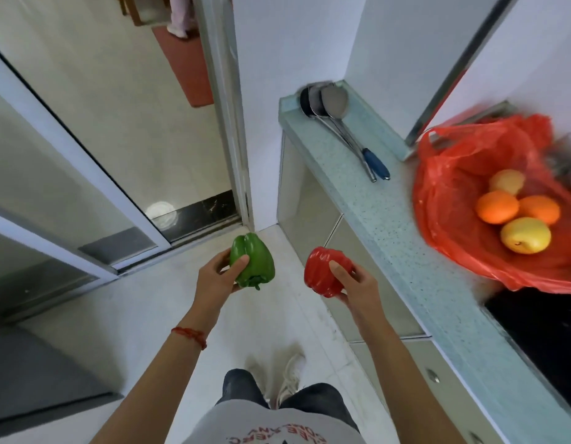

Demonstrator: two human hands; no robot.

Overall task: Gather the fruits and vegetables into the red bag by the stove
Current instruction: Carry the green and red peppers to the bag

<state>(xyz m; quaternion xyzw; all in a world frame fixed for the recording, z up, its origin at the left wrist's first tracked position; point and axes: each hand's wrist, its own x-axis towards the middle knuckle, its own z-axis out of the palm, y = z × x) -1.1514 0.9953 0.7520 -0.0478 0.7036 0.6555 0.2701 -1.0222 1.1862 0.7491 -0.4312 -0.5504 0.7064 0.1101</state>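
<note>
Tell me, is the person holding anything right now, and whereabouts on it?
Yes. The left hand grips a glossy green bell pepper round its side; the right hand grips a glossy red bell pepper round its side.

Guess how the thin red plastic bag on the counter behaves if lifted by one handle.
The thin red plastic bag looks crumpled and translucent, so probably floppy with no shape of its own. With four round citrus fruits loose inside, they would likely roll together and sag it. The film seems thin; it may stretch.

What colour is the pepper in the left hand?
Green. The head view shows the left hand holding the pepper clearly.
</note>
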